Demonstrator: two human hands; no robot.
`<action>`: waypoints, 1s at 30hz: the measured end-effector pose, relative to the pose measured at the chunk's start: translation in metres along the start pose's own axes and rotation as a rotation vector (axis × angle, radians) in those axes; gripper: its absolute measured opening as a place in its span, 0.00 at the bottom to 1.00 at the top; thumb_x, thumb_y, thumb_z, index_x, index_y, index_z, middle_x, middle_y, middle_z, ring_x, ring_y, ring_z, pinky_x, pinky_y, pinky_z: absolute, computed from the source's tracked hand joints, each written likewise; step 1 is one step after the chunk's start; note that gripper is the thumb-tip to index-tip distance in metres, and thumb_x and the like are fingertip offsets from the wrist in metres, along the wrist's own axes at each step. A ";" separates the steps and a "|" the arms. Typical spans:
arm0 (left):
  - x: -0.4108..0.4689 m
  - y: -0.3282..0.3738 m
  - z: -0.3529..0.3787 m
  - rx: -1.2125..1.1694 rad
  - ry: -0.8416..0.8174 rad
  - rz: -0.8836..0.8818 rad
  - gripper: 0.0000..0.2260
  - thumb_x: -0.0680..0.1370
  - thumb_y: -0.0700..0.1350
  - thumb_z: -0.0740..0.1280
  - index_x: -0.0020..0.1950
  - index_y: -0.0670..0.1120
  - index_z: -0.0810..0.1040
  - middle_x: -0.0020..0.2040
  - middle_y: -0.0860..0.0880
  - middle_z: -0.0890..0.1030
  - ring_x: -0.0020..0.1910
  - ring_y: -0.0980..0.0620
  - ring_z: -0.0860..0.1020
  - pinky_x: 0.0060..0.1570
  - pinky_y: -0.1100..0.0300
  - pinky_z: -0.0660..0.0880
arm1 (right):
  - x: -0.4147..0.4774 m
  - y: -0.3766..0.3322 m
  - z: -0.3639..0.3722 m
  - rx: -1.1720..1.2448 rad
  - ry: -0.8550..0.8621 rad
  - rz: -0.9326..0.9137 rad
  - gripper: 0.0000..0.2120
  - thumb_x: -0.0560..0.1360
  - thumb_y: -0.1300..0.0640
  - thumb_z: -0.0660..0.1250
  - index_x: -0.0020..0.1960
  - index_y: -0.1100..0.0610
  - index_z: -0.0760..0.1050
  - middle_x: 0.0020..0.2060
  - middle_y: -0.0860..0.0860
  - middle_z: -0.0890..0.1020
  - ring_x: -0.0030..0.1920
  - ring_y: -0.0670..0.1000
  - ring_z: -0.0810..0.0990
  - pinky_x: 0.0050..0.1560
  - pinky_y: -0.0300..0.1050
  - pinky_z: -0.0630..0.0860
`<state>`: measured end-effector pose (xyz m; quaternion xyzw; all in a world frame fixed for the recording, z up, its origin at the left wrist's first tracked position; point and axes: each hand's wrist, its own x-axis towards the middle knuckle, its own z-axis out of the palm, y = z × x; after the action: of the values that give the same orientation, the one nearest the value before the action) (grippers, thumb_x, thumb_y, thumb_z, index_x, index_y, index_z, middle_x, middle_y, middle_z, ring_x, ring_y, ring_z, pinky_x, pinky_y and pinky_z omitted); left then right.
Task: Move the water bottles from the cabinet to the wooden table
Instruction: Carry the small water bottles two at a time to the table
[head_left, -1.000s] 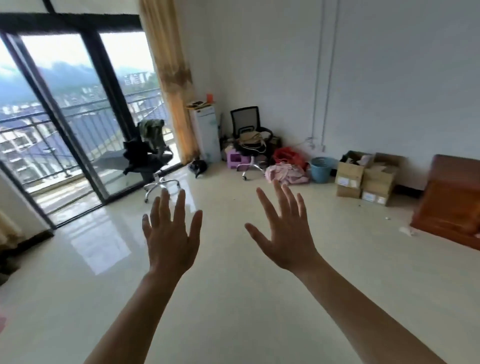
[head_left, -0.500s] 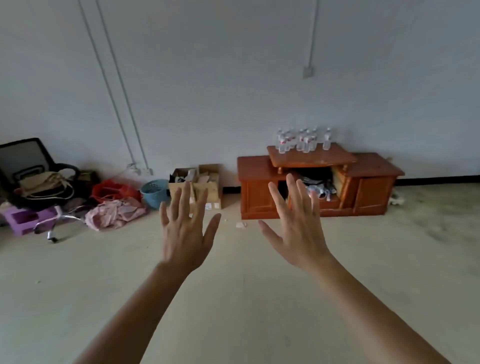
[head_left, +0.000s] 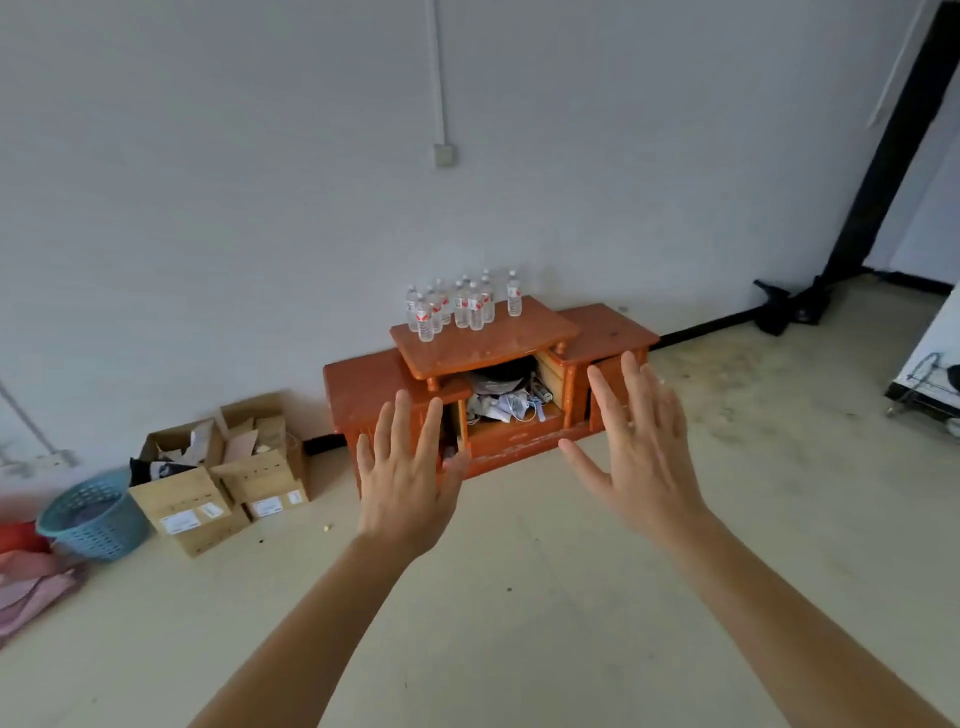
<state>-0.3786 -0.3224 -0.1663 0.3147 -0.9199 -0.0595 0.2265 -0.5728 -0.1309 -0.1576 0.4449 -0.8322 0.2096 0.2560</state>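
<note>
Closer now, the orange cabinet (head_left: 363, 395) with water bottles (head_left: 460, 306) lies beyond the left hand (head_left: 408, 488) and right hand (head_left: 644, 457), fingers spread apart.

The view has swung right from the window, bringing the cabinet (head_left: 488, 384) and water bottles (head_left: 457, 306) closer.

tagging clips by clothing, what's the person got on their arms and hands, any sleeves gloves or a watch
Nothing that shows. The left hand and right hand are bare: no gloves, no rings visible. The left forearm and right forearm are uncovered down to the frame's bottom edge, with no sleeves, watch or bracelet in view.
</note>
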 end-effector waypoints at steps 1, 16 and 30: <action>0.028 0.001 0.017 -0.003 -0.014 0.022 0.33 0.79 0.69 0.39 0.81 0.57 0.46 0.83 0.47 0.44 0.81 0.44 0.43 0.77 0.36 0.49 | 0.016 0.015 0.014 -0.007 -0.007 0.036 0.40 0.79 0.33 0.57 0.83 0.51 0.51 0.81 0.60 0.51 0.79 0.65 0.56 0.77 0.68 0.56; 0.381 -0.004 0.184 0.028 -0.037 -0.021 0.32 0.80 0.70 0.41 0.80 0.59 0.38 0.82 0.49 0.40 0.81 0.46 0.41 0.77 0.39 0.45 | 0.293 0.184 0.260 0.215 -0.138 0.171 0.44 0.78 0.28 0.57 0.83 0.45 0.39 0.82 0.57 0.44 0.81 0.62 0.48 0.77 0.66 0.52; 0.638 -0.053 0.344 -0.074 -0.037 -0.137 0.33 0.80 0.70 0.44 0.81 0.59 0.37 0.82 0.50 0.39 0.81 0.47 0.41 0.78 0.41 0.47 | 0.519 0.279 0.481 0.293 -0.242 0.122 0.47 0.77 0.29 0.58 0.81 0.43 0.32 0.82 0.55 0.40 0.82 0.60 0.46 0.78 0.61 0.49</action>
<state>-0.9516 -0.7627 -0.2442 0.3673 -0.8973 -0.1145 0.2163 -1.1707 -0.5931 -0.2494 0.4480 -0.8429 0.2888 0.0736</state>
